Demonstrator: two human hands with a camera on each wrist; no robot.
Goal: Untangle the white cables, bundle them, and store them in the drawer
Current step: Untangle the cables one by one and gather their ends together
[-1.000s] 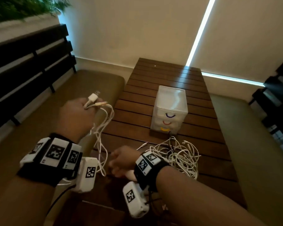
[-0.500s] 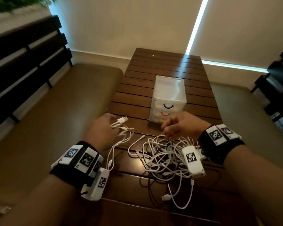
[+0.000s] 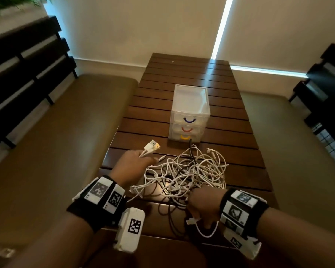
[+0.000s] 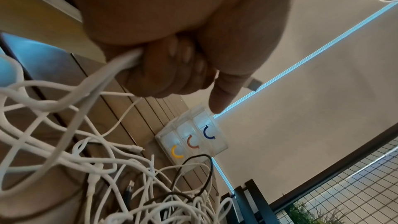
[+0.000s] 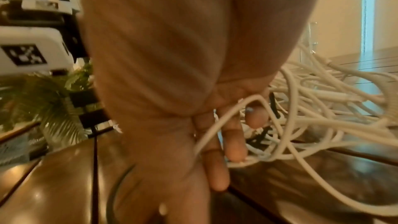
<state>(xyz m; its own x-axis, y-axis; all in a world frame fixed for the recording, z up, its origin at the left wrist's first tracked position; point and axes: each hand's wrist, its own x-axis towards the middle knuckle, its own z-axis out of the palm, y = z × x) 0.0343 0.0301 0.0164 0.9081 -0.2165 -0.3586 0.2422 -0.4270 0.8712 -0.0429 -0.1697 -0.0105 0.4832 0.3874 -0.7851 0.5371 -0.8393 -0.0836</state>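
A tangle of white cables (image 3: 190, 171) lies on the slatted wooden table (image 3: 182, 78), just in front of a small clear drawer unit (image 3: 190, 113) whose three drawers with blue, red and yellow handles are closed. My left hand (image 3: 141, 159) rests at the pile's left edge and grips a few white cable ends (image 4: 127, 60); their USB plugs (image 3: 152, 147) stick out past the knuckles. My right hand (image 3: 199, 211) is at the near side of the pile and pinches one white cable (image 5: 224, 118), whose plug (image 3: 190, 221) shows below the hand.
A black cable (image 3: 190, 151) runs through the white tangle. Brown cushioned benches (image 3: 66, 132) with dark slatted backs flank the table on both sides. The table's near edge lies just below my wrists. A wall and blinds close off the far end.
My left hand came down from a raised position to the table, still holding the cable ends. My right hand moved from the far side of the pile to its near side and took up a cable.
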